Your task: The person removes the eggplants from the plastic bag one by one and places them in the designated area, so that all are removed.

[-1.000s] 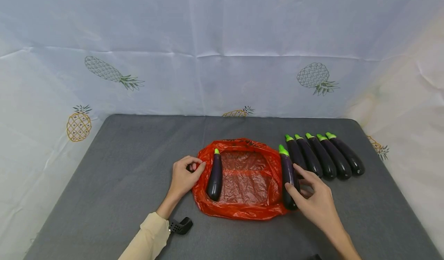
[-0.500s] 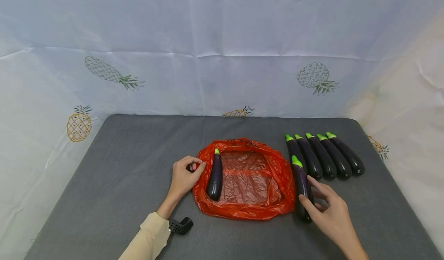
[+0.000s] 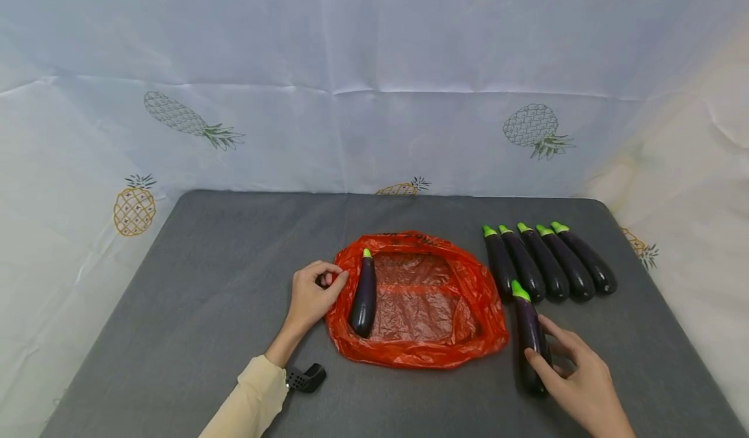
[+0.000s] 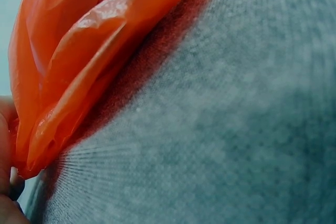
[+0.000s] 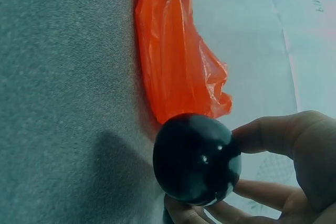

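Note:
A red plastic bag (image 3: 418, 358) lies with its mouth spread wide. One eggplant (image 3: 364, 301) rests inside it at the left. My left hand (image 3: 310, 298) pinches the bag's left rim; in the left wrist view the gathered plastic (image 4: 79, 77) runs to the fingers (image 4: 4, 150). Right of the bag, my right hand (image 3: 579, 373) holds a second eggplant (image 3: 529, 340), thumb and fingers on either side of its lower part, green stem pointing away. The right wrist view shows its rounded dark end (image 5: 197, 158), with a shadow on the cloth beside it.
Several more eggplants (image 3: 547, 262) lie side by side at the right back, stems away from me. A dark grey cloth (image 3: 222, 262) covers the table. Behind it hangs a pale curtain (image 3: 374, 139) printed with pineapples. A black strap (image 3: 307, 378) sits at my left wrist.
My right hand has carried its eggplant rightward and nearer to me, off the bag's right rim. That rim has spread outward to the right. The left hand stays put.

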Motion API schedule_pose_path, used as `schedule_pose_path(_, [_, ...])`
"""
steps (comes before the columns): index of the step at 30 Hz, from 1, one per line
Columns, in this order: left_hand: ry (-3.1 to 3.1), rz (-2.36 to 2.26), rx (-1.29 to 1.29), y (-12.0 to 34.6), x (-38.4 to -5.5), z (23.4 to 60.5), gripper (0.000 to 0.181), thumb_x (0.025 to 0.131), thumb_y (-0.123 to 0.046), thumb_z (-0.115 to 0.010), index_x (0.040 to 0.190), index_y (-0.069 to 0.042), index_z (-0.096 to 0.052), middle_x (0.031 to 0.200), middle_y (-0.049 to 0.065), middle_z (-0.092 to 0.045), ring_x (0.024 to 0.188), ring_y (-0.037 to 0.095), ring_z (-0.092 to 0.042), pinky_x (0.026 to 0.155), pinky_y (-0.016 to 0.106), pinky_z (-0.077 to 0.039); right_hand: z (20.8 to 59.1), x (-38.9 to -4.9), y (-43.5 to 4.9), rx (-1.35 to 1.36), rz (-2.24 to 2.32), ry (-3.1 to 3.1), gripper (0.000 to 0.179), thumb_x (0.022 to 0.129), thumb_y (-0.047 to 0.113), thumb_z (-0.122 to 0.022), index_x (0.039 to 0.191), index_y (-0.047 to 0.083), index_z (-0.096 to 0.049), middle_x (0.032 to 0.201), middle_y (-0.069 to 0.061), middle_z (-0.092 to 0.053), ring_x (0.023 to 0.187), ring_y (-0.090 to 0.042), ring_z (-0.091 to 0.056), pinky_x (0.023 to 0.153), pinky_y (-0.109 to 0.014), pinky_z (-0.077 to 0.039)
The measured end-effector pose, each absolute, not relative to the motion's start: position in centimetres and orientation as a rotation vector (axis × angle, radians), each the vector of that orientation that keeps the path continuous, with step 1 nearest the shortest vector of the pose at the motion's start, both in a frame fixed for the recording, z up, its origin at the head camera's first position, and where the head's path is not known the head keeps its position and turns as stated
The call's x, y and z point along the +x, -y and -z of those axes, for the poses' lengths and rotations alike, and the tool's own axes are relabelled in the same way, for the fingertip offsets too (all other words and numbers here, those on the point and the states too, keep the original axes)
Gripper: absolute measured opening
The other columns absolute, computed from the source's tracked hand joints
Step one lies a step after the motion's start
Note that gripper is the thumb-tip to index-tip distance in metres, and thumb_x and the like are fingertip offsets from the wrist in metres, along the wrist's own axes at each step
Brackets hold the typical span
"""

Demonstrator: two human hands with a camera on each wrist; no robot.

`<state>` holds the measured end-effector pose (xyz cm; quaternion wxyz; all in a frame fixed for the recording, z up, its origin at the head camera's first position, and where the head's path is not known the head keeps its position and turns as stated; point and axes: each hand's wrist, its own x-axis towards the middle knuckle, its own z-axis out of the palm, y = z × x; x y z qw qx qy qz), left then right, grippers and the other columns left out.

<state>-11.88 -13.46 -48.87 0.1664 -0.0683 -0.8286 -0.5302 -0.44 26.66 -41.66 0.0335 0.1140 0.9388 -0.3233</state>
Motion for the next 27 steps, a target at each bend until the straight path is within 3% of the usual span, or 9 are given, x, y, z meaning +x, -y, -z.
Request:
schedule_pose_path(4, [2.352,1.505,-0.202,13.5,-11.9,48.9,0.011,0.085,-0.009,-0.082,0.078,-0.016,-0.075,0.065,-0.001,-0.053,0.061,0.007,-0.046,0.061,0.018,-0.038,41.6,-0.4,-27.1,0.398,0.946,-2.805,0.070,0.093,0.034,-0.075,0.151,0.004,-0.048,0.140,-0.035,-0.054,0.113,-0.050,-0.065,0.074,-0.041,-0.062])
schedule_pose_path(9, [2.350,1.507,-0.199,13.4,-11.9,48.9,0.012,0.085,-0.009,-0.081,0.078,-0.016,-0.075,0.065,-0.001,-0.053,0.061,0.007,-0.046,0.061,0.018,-0.037,41.7,-0.2,-27.4,0.428,0.900,-2.755,0.073,0.092,0.031,-0.075,0.152,0.002,-0.043,0.143,-0.035,-0.050,0.117,-0.053,-0.062,0.074,-0.040,-0.062])
schedule_pose_path(16, [2.356,1.516,-0.191,13.5,-11.9,49.0,0.012,0.086,-0.009,-0.081,0.078,-0.016,-0.075,0.066,0.000,-0.053,0.061,0.009,-0.046,0.061,0.018,-0.037,41.9,-0.5,-27.5,0.455,0.849,-2.714,0.076,0.092,0.028,-0.074,0.153,-0.001,-0.040,0.142,-0.037,-0.049,0.112,-0.052,-0.063,0.074,-0.042,-0.061])
schedule_pose_path(27, [2.354,1.507,-0.199,13.5,-11.9,48.9,0.011,0.085,-0.010,-0.082,0.078,-0.016,-0.075,0.065,-0.002,-0.053,0.061,0.009,-0.046,0.061,0.018,-0.037,42.7,-1.1,-28.1,0.373,0.770,-2.760,0.071,0.090,0.026,-0.074,0.148,-0.004,-0.046,0.137,-0.038,-0.053,0.102,-0.045,-0.068,0.079,-0.051,-0.057])
